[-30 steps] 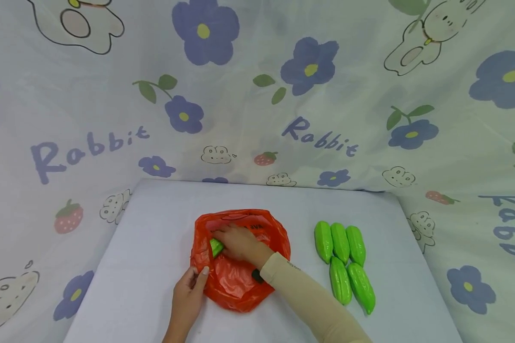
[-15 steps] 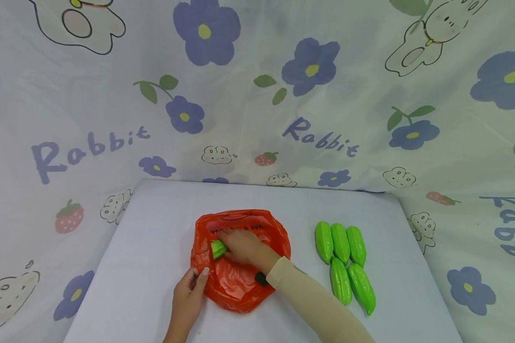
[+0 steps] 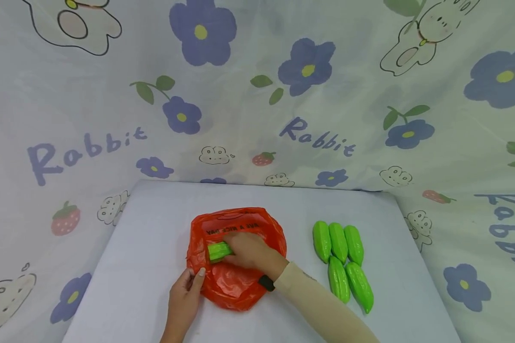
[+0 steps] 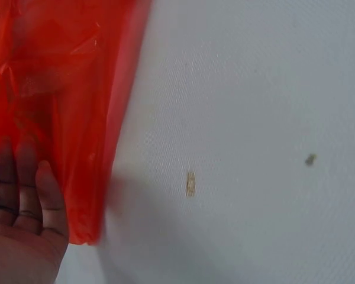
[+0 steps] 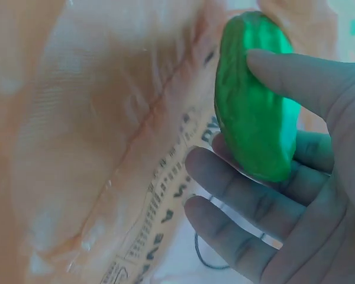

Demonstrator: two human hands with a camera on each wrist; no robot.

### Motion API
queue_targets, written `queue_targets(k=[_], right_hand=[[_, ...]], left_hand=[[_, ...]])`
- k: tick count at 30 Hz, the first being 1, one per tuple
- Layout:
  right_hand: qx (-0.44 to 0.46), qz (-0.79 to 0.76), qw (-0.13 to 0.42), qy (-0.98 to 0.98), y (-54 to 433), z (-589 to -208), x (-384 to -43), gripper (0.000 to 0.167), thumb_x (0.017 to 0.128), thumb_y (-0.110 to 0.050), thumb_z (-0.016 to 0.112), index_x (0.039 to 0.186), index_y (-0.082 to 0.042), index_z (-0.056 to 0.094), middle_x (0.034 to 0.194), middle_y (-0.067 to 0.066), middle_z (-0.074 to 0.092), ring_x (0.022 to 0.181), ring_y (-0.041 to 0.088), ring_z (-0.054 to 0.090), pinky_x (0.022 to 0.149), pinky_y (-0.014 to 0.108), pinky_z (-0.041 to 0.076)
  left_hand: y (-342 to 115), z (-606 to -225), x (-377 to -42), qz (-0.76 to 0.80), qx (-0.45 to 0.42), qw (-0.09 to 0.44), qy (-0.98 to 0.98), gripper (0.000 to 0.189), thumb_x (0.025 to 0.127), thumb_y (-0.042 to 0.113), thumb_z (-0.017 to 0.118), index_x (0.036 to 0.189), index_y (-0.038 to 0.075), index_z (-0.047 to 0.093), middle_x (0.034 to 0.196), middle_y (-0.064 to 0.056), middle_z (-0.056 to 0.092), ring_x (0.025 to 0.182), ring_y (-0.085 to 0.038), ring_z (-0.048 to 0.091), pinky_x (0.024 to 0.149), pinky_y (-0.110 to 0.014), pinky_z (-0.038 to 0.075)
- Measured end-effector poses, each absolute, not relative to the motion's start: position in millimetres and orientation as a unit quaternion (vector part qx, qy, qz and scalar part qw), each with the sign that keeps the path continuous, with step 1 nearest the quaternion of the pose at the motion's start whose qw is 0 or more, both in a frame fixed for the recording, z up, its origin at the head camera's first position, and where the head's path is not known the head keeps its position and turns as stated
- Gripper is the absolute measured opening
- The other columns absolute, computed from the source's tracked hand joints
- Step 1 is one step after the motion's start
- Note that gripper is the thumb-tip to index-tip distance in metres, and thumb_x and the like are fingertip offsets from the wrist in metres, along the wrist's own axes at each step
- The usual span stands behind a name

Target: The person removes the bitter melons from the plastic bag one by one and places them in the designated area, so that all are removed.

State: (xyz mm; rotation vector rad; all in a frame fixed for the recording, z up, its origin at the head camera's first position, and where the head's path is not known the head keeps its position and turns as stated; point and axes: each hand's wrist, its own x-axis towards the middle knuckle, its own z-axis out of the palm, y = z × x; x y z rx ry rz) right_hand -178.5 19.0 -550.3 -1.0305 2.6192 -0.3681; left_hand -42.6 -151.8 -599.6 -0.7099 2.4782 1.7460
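Note:
A red plastic bag (image 3: 229, 287) lies with its mouth wide in the middle of the table. My left hand (image 3: 185, 293) pinches the bag's near left rim, thumb on the inner side. Within the bag's mouth, my right hand (image 3: 249, 251) holds a glossy green ridged vegetable (image 3: 218, 251), shaped like a short gourd. The right wrist view shows the thumb across the vegetable (image 5: 257, 118) and the other fingers curled beneath it. In the left wrist view, the fingers (image 4: 26, 183) of my left hand lie against the red plastic.
Several similar green vegetables (image 3: 337, 242) lie in two rows on the white table (image 3: 150, 228), right of the bag. A dark wrist device (image 3: 266, 283) sits at the right wrist by the bag's rim. Behind the table hangs a patterned cloth (image 3: 236, 105).
My right hand has drawn back to the right within the bag's mouth, and more of the green vegetable shows. The left hand keeps its hold on the rim.

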Motion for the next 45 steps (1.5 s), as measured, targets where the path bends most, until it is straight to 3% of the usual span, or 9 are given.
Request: queue_targets(k=[15,24,45], right_hand=[[-0.326,-0.185,0.125,0.919,49.0,-526.3,-164.2,0.047,0.095,-0.045,0.078,0.131,-0.018,0.063,0.115,-0.009,0.066,0.1,0.007,0.058,0.087,0.026,0.052],[-0.309,-0.231,0.1,0.917,68.2,-515.8,-152.5,0.052,0.096,-0.043,0.077,0.138,-0.017,0.06,0.129,-0.005,0.064,0.112,0.01,0.059,0.094,0.031,0.054],[-0.247,-0.318,0.049,0.914,115.4,-491.2,-132.3,0.051,0.096,-0.029,0.079,0.139,-0.012,0.059,0.127,-0.001,0.065,0.108,0.015,0.061,0.094,0.039,0.055]], left_hand=[[-151.1,-598.1,-41.2,0.562,-0.232,0.011,0.794,0.045,0.106,0.051,0.057,0.1,0.006,0.055,0.089,-0.007,0.056,0.082,-0.019,0.054,0.063,-0.023,0.049],[-150.6,-598.5,-41.4,0.562,-0.227,0.006,0.795,0.045,0.106,0.05,0.057,0.1,0.006,0.056,0.088,-0.008,0.056,0.082,-0.019,0.054,0.063,-0.022,0.049],[-152.4,-601.3,-41.9,0.567,-0.215,-0.02,0.795,0.043,0.107,0.049,0.057,0.098,0.007,0.056,0.093,-0.006,0.063,0.083,-0.017,0.057,0.068,-0.022,0.051]])
